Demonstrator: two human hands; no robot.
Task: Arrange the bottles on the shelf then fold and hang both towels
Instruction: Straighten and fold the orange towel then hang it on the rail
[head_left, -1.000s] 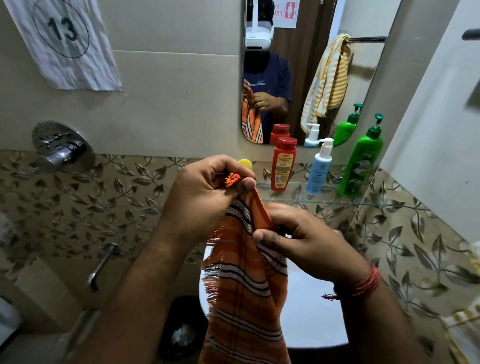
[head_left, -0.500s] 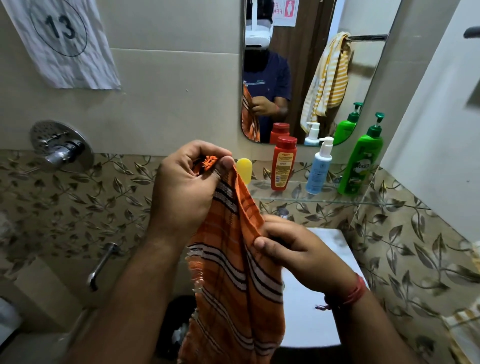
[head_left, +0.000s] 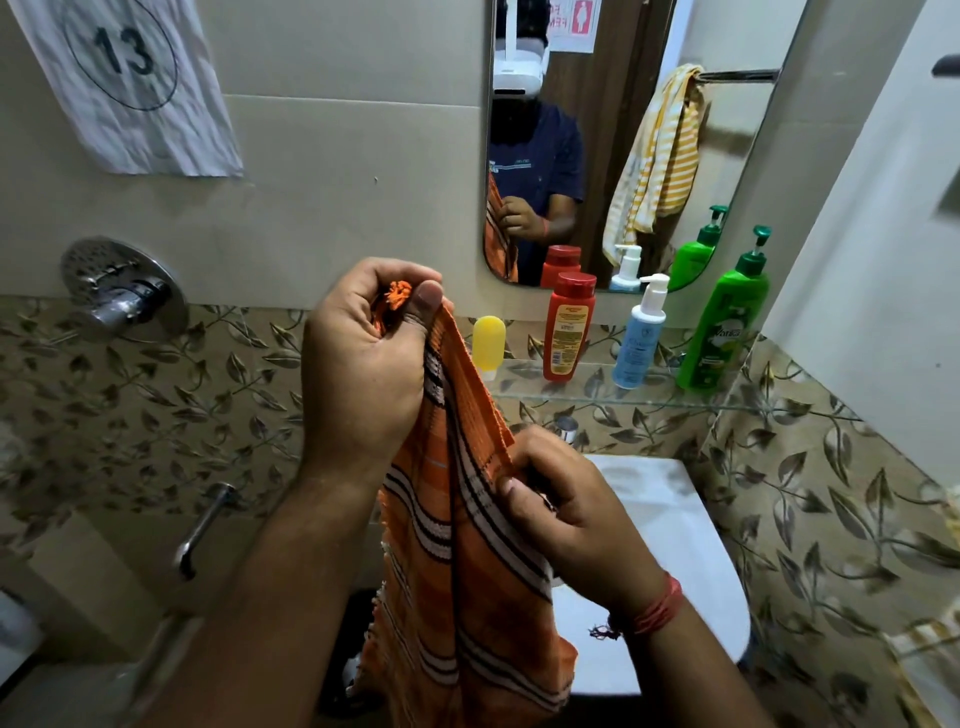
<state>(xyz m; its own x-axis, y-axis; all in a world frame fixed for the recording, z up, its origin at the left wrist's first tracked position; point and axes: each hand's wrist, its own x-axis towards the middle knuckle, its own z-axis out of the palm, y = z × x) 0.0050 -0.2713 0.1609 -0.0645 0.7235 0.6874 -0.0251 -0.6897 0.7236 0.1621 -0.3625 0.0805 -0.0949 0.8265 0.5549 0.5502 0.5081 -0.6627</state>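
While left hand (head_left: 363, 364) grips fringed top corner of orange striped towel (head_left: 462, 561) in closed fist, right hand (head_left: 566, 509) pinches towel edge lower down, thumb and fingers curled on cloth. Towel hangs between forearms, over white toilet tank (head_left: 670, 519). Four bottles upright on glass shelf (head_left: 597, 395): yellow (head_left: 488, 343), red (head_left: 569, 327), blue (head_left: 639, 338), green (head_left: 727, 332). Yellow striped towel (head_left: 654, 166) on rail (seen in mirror (head_left: 613, 135) only).

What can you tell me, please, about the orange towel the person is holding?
The orange towel looks like thin woven cloth with black and white stripes and a frayed fringe along its edge. It hangs lengthwise in loose folds in front of the white cistern. The left hand grips its bunched top corner, orange fringe poking out between the fingers, and the right hand pinches an edge lower down. Its bottom end runs out of view.
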